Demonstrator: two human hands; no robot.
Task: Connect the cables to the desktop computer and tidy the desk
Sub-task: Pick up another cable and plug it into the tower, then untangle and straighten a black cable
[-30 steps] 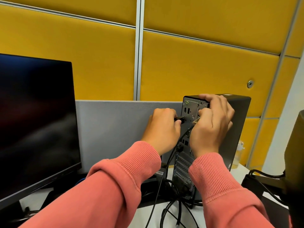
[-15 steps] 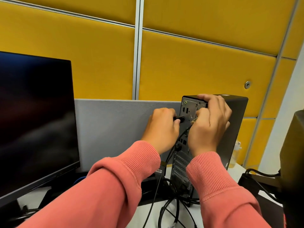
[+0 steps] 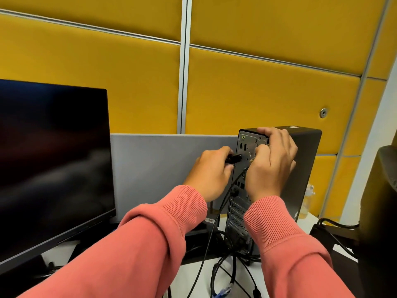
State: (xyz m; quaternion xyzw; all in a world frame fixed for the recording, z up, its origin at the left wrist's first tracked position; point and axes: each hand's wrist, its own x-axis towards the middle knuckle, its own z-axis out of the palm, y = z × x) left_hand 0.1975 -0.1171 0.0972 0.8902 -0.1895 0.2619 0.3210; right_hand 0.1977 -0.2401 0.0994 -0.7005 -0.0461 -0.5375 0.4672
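Note:
A black desktop tower (image 3: 305, 168) stands on the white desk with its rear port panel (image 3: 247, 145) facing me. My left hand (image 3: 211, 175) pinches a black cable plug (image 3: 298, 158) held against the left edge of the panel. My right hand (image 3: 272, 162) grips the tower's upper rear corner, fingers curled over its top edge, and its thumb side is at a small metal connector on the panel. A thin black cable (image 3: 214, 233) runs down from the panel to the desk.
A dark monitor (image 3: 51, 164) stands at the left. A grey divider (image 3: 163, 166) and yellow wall panels are behind. Tangled black cables (image 3: 227, 269) and a blue connector (image 3: 219, 294) lie on the desk. A black monitor arm (image 3: 335, 231) and screen back are at the right.
My left hand has drawn slightly left, so more of the black plug shows beside the port panel. The right hand stays on the tower's corner.

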